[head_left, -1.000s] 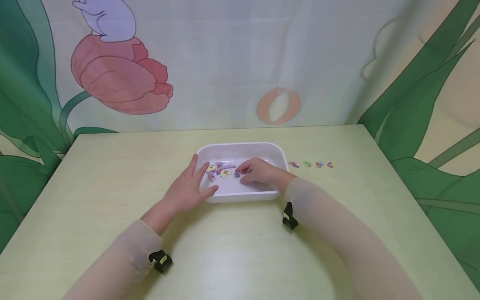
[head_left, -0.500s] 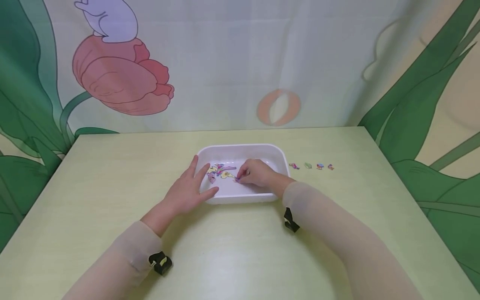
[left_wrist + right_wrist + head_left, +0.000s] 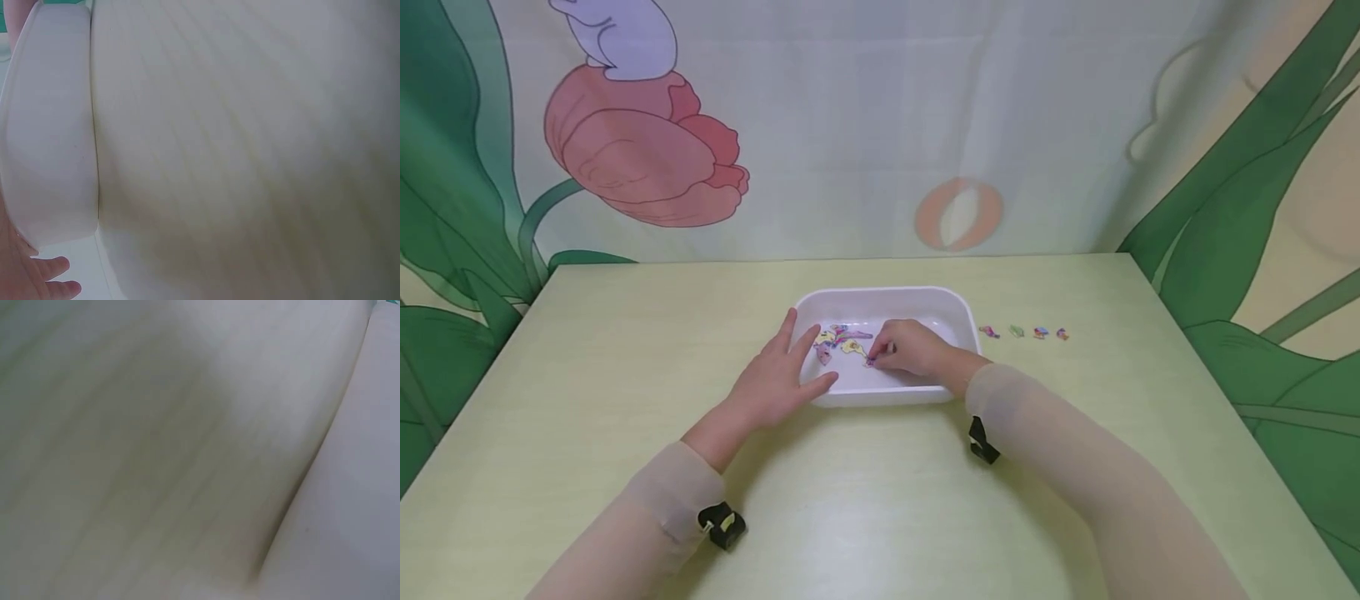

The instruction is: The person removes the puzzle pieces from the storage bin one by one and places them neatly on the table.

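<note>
Spreading over the white tray's [image 3: 891,398] L rim, fingers straight: your L hand [image 3: 771,387]. Flat pcs [image 3: 831,337] lie inside; mid-tray, your R hand [image 3: 917,346] pinches a sm. purple pc [image 3: 870,362]. Just past R rim: 4 more pcs [image 3: 1040,332], then tabletop [image 3: 1150,358] to its edge.

a pale table [image 3: 865,492] stands before a backdrop [image 3: 842,125] printed with green leaves [image 3: 1228,237] and a pink flower [image 3: 632,154].

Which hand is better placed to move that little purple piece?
The right hand, I'd say: it reaches inside the white tray, apparently pinching the small purple piece. The left hand is spread at the tray's left end.
</note>
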{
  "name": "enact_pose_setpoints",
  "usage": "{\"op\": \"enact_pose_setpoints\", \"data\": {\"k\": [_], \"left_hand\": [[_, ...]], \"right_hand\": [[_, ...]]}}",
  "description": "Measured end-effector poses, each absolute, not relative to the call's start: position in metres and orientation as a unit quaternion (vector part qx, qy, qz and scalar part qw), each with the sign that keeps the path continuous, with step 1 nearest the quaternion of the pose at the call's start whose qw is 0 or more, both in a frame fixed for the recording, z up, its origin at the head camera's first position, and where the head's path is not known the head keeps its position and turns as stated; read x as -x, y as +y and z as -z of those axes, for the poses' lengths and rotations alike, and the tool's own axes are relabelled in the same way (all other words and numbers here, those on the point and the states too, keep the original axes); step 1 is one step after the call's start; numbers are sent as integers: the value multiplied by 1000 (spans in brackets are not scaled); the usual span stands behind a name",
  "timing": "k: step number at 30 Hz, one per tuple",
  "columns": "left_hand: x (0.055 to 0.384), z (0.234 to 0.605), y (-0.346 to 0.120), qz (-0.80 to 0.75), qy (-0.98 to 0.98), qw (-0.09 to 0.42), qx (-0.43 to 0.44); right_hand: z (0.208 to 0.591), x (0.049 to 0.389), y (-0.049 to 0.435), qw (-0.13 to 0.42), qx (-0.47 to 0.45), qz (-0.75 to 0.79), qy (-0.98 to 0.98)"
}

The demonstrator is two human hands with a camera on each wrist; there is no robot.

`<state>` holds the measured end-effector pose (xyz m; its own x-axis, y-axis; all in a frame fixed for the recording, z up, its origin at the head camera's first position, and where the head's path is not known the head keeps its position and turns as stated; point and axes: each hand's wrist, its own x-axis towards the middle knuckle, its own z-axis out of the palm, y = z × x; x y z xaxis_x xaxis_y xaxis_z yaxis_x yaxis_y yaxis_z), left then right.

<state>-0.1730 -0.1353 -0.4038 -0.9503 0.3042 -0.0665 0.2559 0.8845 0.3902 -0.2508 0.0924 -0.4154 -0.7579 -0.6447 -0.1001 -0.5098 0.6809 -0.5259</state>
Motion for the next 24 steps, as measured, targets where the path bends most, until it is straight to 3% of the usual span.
{"op": "enact_pose_setpoints", "data": {"k": [17, 24], "left_hand": [[173, 403, -134, -191, 970, 61, -140], [173, 402, -134, -192, 969, 66, -138]], "right_hand": [[420, 253, 92, 188, 331, 267, 885], [420, 254, 91, 177, 329, 261, 890]]}}
